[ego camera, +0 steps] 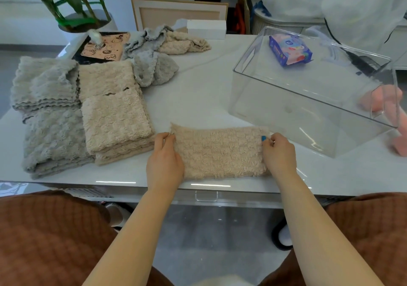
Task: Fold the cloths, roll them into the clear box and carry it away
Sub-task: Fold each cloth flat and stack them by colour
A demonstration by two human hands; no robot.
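A beige fluffy cloth (pixel 220 151), folded into a long strip, lies on the white table (pixel 198 100) near its front edge. My left hand (pixel 165 160) pinches its left end and my right hand (pixel 278 153) pinches its right end by a small blue tag. The clear box (pixel 308 100) stands at the right with nothing inside. Folded beige cloths (pixel 116 120) and folded grey cloths (pixel 52 136) are stacked at the left. Unfolded grey cloths (pixel 152 65) and an unfolded beige cloth (pixel 185 42) lie further back.
A blue tissue pack (pixel 290 50) shows through the box behind it. Pink objects (pixel 383 103) sit at the box's right end. A potted plant (pixel 83 17), a patterned board (pixel 103 45), a white carton (pixel 207 29) and a picture frame (pixel 178 10) line the back.
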